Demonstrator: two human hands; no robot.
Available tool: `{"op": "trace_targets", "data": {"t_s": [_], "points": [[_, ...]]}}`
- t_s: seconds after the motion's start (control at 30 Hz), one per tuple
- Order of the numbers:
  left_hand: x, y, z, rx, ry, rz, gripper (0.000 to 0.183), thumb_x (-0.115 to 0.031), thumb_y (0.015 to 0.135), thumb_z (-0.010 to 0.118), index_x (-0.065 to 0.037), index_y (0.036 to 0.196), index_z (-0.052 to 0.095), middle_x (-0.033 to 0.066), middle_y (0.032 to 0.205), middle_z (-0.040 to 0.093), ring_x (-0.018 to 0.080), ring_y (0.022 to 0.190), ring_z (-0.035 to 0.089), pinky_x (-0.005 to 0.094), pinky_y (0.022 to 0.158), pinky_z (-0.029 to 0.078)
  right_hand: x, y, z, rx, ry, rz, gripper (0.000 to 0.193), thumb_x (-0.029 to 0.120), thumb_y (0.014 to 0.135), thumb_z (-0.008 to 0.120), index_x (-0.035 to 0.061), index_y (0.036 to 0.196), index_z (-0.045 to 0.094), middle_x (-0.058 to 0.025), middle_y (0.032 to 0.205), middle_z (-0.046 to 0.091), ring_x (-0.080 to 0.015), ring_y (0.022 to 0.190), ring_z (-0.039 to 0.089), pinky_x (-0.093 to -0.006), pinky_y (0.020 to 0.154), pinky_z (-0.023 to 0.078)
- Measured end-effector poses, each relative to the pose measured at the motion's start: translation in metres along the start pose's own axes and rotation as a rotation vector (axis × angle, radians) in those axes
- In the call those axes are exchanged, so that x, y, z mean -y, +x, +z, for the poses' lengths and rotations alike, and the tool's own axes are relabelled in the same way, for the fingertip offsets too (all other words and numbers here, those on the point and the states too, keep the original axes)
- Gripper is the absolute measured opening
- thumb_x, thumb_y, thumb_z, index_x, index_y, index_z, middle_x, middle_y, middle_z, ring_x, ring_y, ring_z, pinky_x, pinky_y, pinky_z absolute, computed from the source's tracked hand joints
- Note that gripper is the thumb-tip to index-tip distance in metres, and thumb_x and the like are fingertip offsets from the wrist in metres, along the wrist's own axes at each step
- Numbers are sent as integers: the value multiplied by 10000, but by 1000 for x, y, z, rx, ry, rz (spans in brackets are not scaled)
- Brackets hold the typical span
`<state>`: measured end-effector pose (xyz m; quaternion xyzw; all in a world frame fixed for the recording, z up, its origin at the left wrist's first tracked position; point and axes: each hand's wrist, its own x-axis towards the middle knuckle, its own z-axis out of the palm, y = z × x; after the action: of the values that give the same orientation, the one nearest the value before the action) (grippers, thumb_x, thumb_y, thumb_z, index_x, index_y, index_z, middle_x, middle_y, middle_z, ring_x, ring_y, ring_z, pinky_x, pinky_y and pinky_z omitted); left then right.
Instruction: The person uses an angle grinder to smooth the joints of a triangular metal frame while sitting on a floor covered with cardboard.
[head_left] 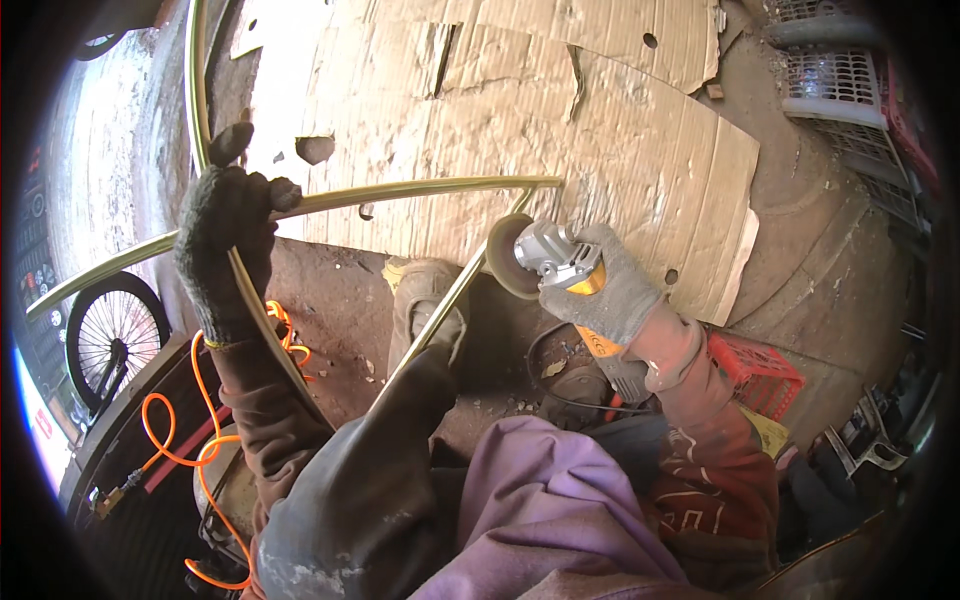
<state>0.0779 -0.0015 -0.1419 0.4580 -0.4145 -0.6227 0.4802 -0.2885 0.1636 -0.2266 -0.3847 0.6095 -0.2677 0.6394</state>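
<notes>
My left hand [218, 245], in a dark grey work glove, is closed around long brass-coloured metal bars where they cross. One bar [420, 190] runs from the far left through the grip to a tip over the cardboard. Another bar [197, 80] passes from the top edge down through the hand. A slanting bar [440, 312] meets the first near its tip and runs down beside my leg. My right hand [618, 285], in a lighter grey glove, grips an angle grinder [558, 255] with a silver head and yellow body. Its round disc [508, 255] is right beside the slanting bar; contact cannot be made out.
Torn cardboard sheets [640, 150] cover the floor ahead. A coiled orange hose [200, 455] and a spoked wheel [115, 335] lie at left. To the right are a red plastic crate [755, 375] and white plastic baskets [835, 85]. The grinder's dark cord loops near my shoe.
</notes>
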Motion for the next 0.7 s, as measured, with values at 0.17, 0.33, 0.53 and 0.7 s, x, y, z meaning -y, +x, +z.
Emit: {"op": "trace_targets", "data": {"t_s": [0.17, 0.33, 0.53, 0.7], "points": [[-3, -11, 5, -7, 238, 108, 646, -152, 987, 548, 180, 1477, 290, -36, 746, 327, 72, 650, 378, 309, 808, 428, 3, -18, -3, -33, 143, 25, 744, 211, 752, 886, 9, 1325, 457, -135, 1185, 631, -187, 1083, 625, -345, 939, 515], [7, -2, -9, 69, -75, 63, 588, -108, 994, 520, 185, 1459, 311, -39, 749, 348, 72, 646, 398, 314, 825, 443, -4, -31, -6, -55, 212, -16, 724, 181, 755, 884, 17, 1329, 473, -121, 1183, 635, -169, 1077, 621, -340, 920, 520], [4, -6, -3, 20, -113, 31, 664, -255, 998, 549, 160, 1465, 322, -28, 735, 379, 86, 616, 399, 346, 826, 453, 7, -22, 13, -52, -52, -8, 739, 286, 737, 891, 16, 1296, 490, -145, 1164, 639, -213, 1073, 629, -348, 937, 512], [-10, -3, 14, 39, -63, 49, 656, -309, 1001, 555, 134, 1445, 364, -26, 732, 392, 92, 597, 400, 359, 816, 471, 22, -24, -4, -140, 132, 154, 661, 252, 770, 856, 27, 1276, 494, -157, 1056, 659, -211, 840, 680, -333, 736, 564]]}}
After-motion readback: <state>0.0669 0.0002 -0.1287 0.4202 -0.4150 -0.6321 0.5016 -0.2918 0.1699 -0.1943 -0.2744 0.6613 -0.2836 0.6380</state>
